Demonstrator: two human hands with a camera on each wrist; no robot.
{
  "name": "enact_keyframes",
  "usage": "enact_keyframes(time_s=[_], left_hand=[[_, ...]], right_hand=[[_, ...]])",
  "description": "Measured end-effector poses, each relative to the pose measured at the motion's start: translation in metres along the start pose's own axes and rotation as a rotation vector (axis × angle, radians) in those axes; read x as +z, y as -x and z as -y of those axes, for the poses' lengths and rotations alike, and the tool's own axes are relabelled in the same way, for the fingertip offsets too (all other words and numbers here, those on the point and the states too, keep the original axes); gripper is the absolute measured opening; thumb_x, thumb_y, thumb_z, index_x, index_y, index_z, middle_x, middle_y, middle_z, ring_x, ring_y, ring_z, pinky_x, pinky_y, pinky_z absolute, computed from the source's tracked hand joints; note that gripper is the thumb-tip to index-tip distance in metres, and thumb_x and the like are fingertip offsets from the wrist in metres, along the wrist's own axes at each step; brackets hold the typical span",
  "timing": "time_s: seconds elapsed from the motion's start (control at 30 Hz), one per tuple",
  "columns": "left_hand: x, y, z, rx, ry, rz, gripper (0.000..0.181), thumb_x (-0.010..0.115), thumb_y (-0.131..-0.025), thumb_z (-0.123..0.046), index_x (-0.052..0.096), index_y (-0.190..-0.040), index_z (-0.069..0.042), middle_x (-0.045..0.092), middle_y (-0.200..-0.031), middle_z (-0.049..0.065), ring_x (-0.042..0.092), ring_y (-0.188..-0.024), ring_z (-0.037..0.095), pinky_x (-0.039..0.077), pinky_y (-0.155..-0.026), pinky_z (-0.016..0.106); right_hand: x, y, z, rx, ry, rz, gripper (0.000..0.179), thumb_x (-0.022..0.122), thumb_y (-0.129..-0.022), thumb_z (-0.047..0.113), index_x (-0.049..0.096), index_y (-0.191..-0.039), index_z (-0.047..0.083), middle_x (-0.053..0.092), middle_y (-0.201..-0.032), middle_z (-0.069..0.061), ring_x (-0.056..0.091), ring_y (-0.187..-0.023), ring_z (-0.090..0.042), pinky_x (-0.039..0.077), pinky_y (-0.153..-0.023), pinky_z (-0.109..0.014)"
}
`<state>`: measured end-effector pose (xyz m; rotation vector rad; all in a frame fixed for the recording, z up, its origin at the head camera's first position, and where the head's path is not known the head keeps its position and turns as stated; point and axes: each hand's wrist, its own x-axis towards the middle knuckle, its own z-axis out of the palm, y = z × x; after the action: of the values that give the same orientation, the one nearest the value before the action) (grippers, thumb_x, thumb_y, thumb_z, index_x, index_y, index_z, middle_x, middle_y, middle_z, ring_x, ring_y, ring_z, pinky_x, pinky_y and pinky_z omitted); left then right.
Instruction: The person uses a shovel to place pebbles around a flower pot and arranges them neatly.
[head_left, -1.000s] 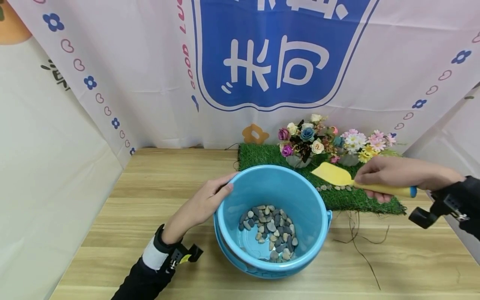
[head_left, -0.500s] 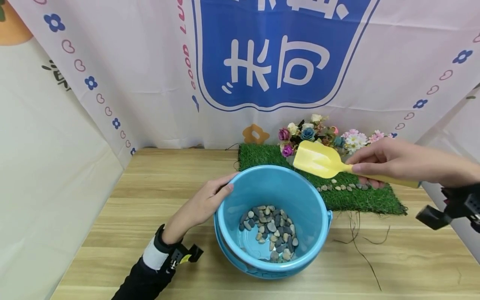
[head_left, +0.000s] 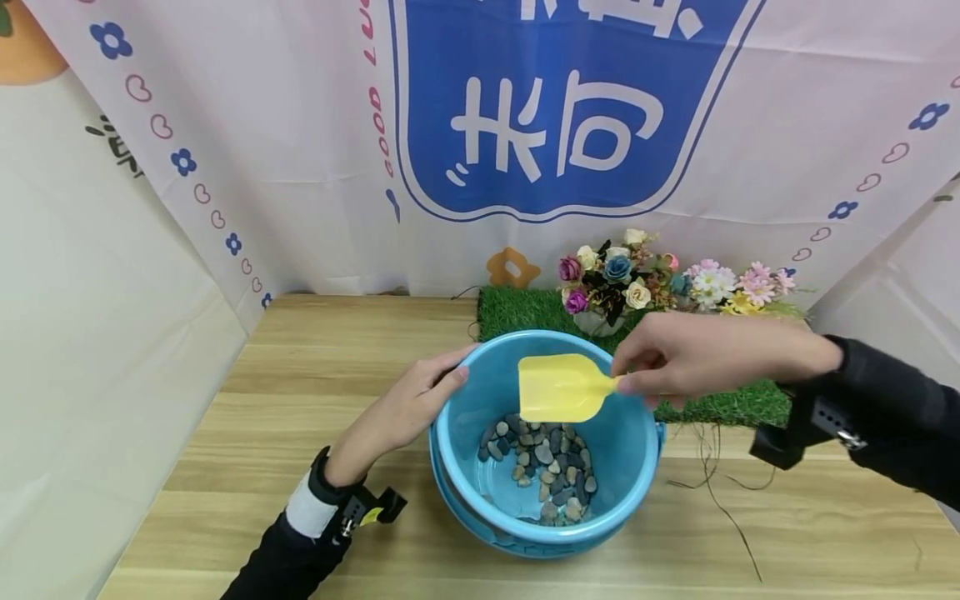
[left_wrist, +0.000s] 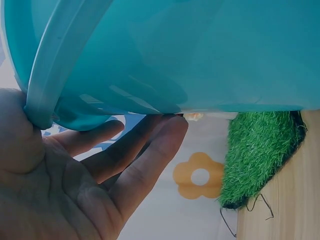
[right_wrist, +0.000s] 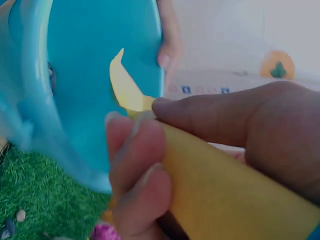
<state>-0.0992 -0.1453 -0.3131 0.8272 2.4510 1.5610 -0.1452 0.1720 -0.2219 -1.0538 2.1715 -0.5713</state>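
A yellow shovel (head_left: 558, 387) hangs over the blue bucket (head_left: 468, 400), its blade above the opening and bearing nothing that I can see. My right hand (head_left: 697, 354) grips its handle just past the bucket's right rim; in the right wrist view, thumb and fingers wrap that yellow handle. At the rim's left side my left hand (head_left: 405, 404) holds the bucket, thumb over the edge. Its fingers lie along the outer wall in the left wrist view. Grey and tan pebbles (head_left: 551, 454) cover part of the bucket's bottom.
Behind the bucket lies a green turf mat (head_left: 517, 308) bearing artificial flowers (head_left: 618, 279). A few pebbles (right_wrist: 20, 215) on the turf show in the right wrist view. Loose dark strands (head_left: 720, 492) lie on the wooden table (head_left: 315, 333). A printed cloth (head_left: 322, 167) hangs behind.
My right hand has swung the shovel left from above the turf to over the bucket, its blade first rising, then lowering. The left hand and bucket have stayed put.
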Motion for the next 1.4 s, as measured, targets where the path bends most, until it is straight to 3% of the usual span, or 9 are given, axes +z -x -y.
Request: enact_keyframes(time_s=[0.23,0.47,0.73,0.87,1.17,1.4], left_hand=[[-0.001,0.001,0.001,0.011,0.005,0.001,0.040,0.035,-0.101,-0.011,0.035,-0.139,0.001,0.051,-0.125,0.021,0.064,-0.088,0.027,0.056,-0.067,0.034],[-0.001,0.000,0.002,0.019,0.016,0.011,0.040,0.034,-0.101,-0.011,0.035,-0.139,0.001,0.052,-0.124,0.022,0.064,-0.087,0.028,0.056,-0.068,0.039],[-0.001,0.001,0.003,0.020,0.020,0.014,0.040,0.034,-0.101,-0.011,0.034,-0.140,0.000,0.052,-0.124,0.021,0.064,-0.088,0.026,0.055,-0.069,0.041],[-0.002,0.000,0.004,0.029,0.031,0.023,0.040,0.033,-0.101,-0.011,0.034,-0.140,0.000,0.053,-0.123,0.022,0.063,-0.090,0.029,0.055,-0.070,0.042],[-0.002,0.000,0.003,0.032,0.026,0.026,0.040,0.033,-0.102,-0.011,0.034,-0.140,0.000,0.053,-0.122,0.022,0.063,-0.088,0.029,0.056,-0.069,0.038],[-0.002,0.000,0.002,0.020,0.025,0.026,0.040,0.033,-0.101,-0.010,0.034,-0.140,0.000,0.054,-0.121,0.022,0.064,-0.085,0.020,0.056,-0.068,0.040]], right_hand=[[0.011,-0.034,0.019,0.125,0.088,0.133,0.013,0.055,-0.094,0.023,0.067,-0.087,0.024,0.059,-0.063,-0.001,0.056,-0.053,-0.016,0.050,-0.053,-0.028],[0.019,-0.062,0.025,0.138,0.185,0.262,0.032,0.053,-0.095,0.022,0.064,-0.066,0.016,0.058,-0.057,-0.001,0.049,-0.048,-0.014,0.040,-0.048,-0.026],[0.030,-0.088,0.026,0.147,0.283,0.349,0.042,0.051,-0.095,0.019,0.059,-0.055,0.008,0.052,-0.048,0.000,0.037,-0.040,-0.012,0.026,-0.044,-0.025],[0.035,-0.097,0.025,0.177,0.276,0.372,0.044,0.051,-0.096,0.018,0.056,-0.053,0.009,0.052,-0.048,-0.001,0.037,-0.039,-0.012,0.025,-0.042,-0.025],[0.041,-0.113,0.018,0.257,0.293,0.406,0.041,0.053,-0.095,0.018,0.059,-0.056,0.008,0.057,-0.052,-0.003,0.050,-0.045,-0.014,0.034,-0.044,-0.023],[0.041,-0.118,0.018,0.268,0.309,0.417,0.036,0.054,-0.093,0.020,0.065,-0.062,0.005,0.056,-0.052,-0.002,0.050,-0.046,-0.013,0.038,-0.047,-0.023]])
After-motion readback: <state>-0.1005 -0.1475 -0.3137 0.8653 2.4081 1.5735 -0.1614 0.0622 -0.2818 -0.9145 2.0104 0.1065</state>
